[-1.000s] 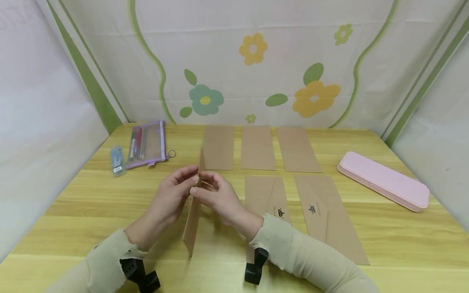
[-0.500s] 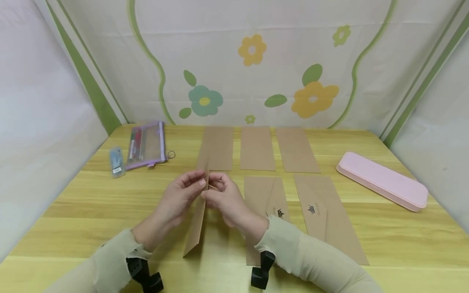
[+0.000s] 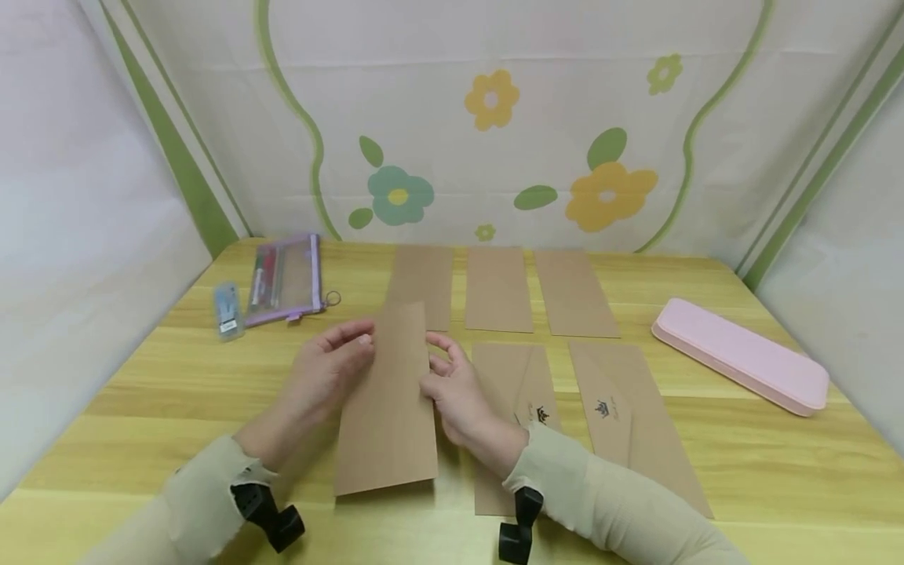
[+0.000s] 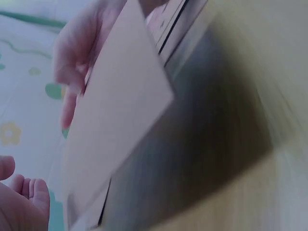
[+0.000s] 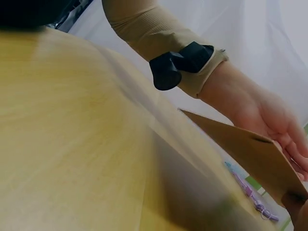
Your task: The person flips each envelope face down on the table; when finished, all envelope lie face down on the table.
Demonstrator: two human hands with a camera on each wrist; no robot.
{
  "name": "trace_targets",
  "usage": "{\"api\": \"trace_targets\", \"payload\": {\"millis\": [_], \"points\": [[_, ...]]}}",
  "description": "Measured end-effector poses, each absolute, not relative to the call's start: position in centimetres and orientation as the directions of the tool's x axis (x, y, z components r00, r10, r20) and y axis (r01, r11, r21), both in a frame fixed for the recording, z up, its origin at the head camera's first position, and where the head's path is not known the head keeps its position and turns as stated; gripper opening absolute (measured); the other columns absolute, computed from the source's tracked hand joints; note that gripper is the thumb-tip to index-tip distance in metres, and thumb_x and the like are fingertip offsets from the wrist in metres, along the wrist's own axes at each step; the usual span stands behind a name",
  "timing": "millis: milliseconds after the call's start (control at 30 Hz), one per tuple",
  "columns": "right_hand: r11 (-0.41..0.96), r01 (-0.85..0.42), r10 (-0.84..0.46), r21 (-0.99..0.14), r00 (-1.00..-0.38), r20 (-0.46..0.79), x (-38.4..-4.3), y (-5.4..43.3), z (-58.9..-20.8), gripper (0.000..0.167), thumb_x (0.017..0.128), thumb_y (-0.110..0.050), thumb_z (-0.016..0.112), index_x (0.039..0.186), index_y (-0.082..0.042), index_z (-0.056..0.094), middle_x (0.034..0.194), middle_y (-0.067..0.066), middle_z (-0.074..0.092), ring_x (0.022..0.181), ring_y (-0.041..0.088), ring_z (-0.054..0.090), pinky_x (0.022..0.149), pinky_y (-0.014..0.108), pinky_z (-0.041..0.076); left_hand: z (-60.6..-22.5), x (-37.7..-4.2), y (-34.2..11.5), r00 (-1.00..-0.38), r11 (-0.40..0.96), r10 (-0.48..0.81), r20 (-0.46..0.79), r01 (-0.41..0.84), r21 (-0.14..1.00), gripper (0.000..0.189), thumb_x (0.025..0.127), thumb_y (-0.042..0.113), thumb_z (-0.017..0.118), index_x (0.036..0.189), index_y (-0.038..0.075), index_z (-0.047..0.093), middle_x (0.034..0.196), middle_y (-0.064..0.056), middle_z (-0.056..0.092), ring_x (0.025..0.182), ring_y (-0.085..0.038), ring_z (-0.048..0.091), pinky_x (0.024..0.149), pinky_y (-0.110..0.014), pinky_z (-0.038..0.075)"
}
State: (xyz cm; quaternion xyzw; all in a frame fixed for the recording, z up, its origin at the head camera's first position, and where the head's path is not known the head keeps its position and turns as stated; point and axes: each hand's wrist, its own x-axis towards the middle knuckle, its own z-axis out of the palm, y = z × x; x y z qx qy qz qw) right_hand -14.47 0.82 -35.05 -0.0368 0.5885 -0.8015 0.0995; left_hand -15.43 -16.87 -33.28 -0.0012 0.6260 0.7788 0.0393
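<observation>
A brown kraft envelope (image 3: 391,416) is held tilted above the table, its plain side facing the head camera. My right hand (image 3: 462,400) pinches its right edge between thumb and fingers. My left hand (image 3: 321,377) is beside the opposite edge with fingers relaxed; in the left wrist view, the left hand (image 4: 24,207) appears apart from the paper. The right wrist view shows the envelope's underside (image 5: 245,149) with a dark mark. To the right lie two envelopes with a crown print, one the nearer envelope (image 3: 501,377), partly under my right forearm, the other the outer envelope (image 3: 657,424).
Three plain brown envelopes, including a middle one (image 3: 497,290), lie in a row at the back. A purple-edged zip pouch (image 3: 297,275) with pens and a small clear blue case (image 3: 227,312) are at the left. A pink case (image 3: 738,353) lies at the right.
The envelope has turned from edge-on to showing its broad plain side. My right hand has shifted right with its edge; my left hand has moved left, away from the right hand.
</observation>
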Motion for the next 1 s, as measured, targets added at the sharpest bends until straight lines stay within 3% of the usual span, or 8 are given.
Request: {"api": "trace_targets", "payload": {"millis": [100, 233, 500, 667, 733, 800, 900, 1000], "points": [[-0.293, 0.136, -0.190, -0.946, -0.978, -0.082, -14.6, 1.2, -35.3, 0.074, 0.065, 0.022, 0.037, 0.134, -0.005, 0.036, 0.125, 0.023, 0.052, 0.083, 0.013, 0.055, 0.058, 0.017, 0.040, -33.8, -15.2, -18.3, -0.999, -0.163, 0.003, -0.041, -0.041, 0.986, 0.027, 0.090, 0.002, 0.054, 0.118, 0.003, 0.057, 0.099, 0.011, 0.063, 0.095, -0.003, 0.058, 0.088, -0.016, 0.047], [-0.325, 0.164, -0.180, -0.932, -0.978, -0.109, -14.8, 1.7, -35.6, 0.075, 0.065, 0.022, 0.037, 0.135, -0.006, 0.036, 0.122, 0.020, 0.053, 0.081, 0.010, 0.055, 0.055, 0.015, 0.038, -34.8, -14.3, -19.1, -0.992, -0.135, -0.041, -0.122, -0.115, 0.984, 0.045, 0.091, 0.005, 0.055, 0.133, -0.005, 0.043, 0.099, 0.017, 0.063, 0.097, 0.000, 0.056, 0.088, -0.014, 0.045], [-0.361, 0.191, -0.148, -0.913, -0.978, -0.146, -14.9, 2.2, -36.2, 0.077, 0.067, 0.021, 0.037, 0.138, -0.006, 0.031, 0.130, 0.022, 0.048, 0.084, 0.011, 0.053, 0.058, 0.015, 0.039, -36.4, -13.7, -17.9, -0.987, -0.199, 0.005, -0.161, -0.158, 0.967, 0.046, 0.090, 0.003, 0.055, 0.134, -0.006, 0.042, 0.098, 0.016, 0.066, 0.093, -0.002, 0.061, 0.084, -0.019, 0.049], [-0.289, 0.204, -0.163, -0.936, -0.973, -0.162, -14.7, 2.4, -36.7, 0.080, 0.070, 0.020, 0.040, 0.143, -0.008, 0.025, 0.134, 0.023, 0.045, 0.098, 0.017, 0.055, 0.073, 0.019, 0.046, -36.6, -13.8, -17.7, -0.988, -0.173, 0.013, -0.157, -0.157, 0.972, 0.050, 0.090, 0.000, 0.054, 0.135, -0.010, 0.036, 0.100, 0.015, 0.064, 0.093, -0.001, 0.060, 0.082, -0.018, 0.049], [-0.227, 0.209, -0.180, -0.951, -0.969, -0.169, -14.7, 2.6, -37.0, 0.081, 0.071, 0.019, 0.043, 0.144, -0.008, 0.023, 0.127, 0.021, 0.051, 0.096, 0.018, 0.056, 0.077, 0.022, 0.047, -36.7, -13.8, -17.8, -0.987, -0.158, 0.028, -0.157, -0.159, 0.975, 0.050, 0.089, -0.002, 0.053, 0.136, -0.010, 0.036, 0.104, 0.012, 0.064, 0.093, -0.001, 0.060, 0.081, -0.018, 0.050], [-0.164, 0.213, -0.200, -0.963, -0.963, -0.179, -14.6, 2.9, -37.3, 0.081, 0.072, 0.017, 0.047, 0.145, -0.008, 0.023, 0.107, 0.012, 0.059, 0.082, 0.014, 0.055, 0.070, 0.022, 0.046, -36.7, -13.8, -17.9, -0.987, -0.133, 0.047, -0.153, -0.158, 0.978, 0.051, 0.088, -0.004, 0.053, 0.136, -0.011, 0.035, 0.111, 0.004, 0.064, 0.094, -0.001, 0.060, 0.082, -0.018, 0.050], [-0.097, 0.225, -0.237, -0.970, -0.951, -0.197, -14.6, 3.4, -37.5, 0.079, 0.072, 0.014, 0.053, 0.143, -0.006, 0.025, 0.079, 0.001, 0.053, 0.065, 0.010, 0.047, 0.062, 0.020, 0.043, -36.8, -13.9, -18.1, -0.984, -0.086, 0.071, -0.163, -0.169, 0.982, 0.053, 0.086, -0.007, 0.053, 0.136, -0.011, 0.035, 0.124, -0.010, 0.058, 0.094, 0.001, 0.059, 0.082, -0.017, 0.049], [-0.052, 0.235, -0.278, -0.971, -0.937, -0.212, -14.7, 3.9, -37.5, 0.077, 0.073, 0.012, 0.056, 0.141, -0.003, 0.026, 0.072, -0.002, 0.047, 0.062, 0.010, 0.047, 0.061, 0.020, 0.045, -36.8, -14.0, -18.3, -0.978, -0.003, 0.106, -0.181, -0.183, 0.983, 0.055, 0.085, -0.006, 0.055, 0.136, -0.012, 0.035, 0.129, -0.022, 0.051, 0.095, 0.001, 0.058, 0.081, -0.014, 0.049]]}}
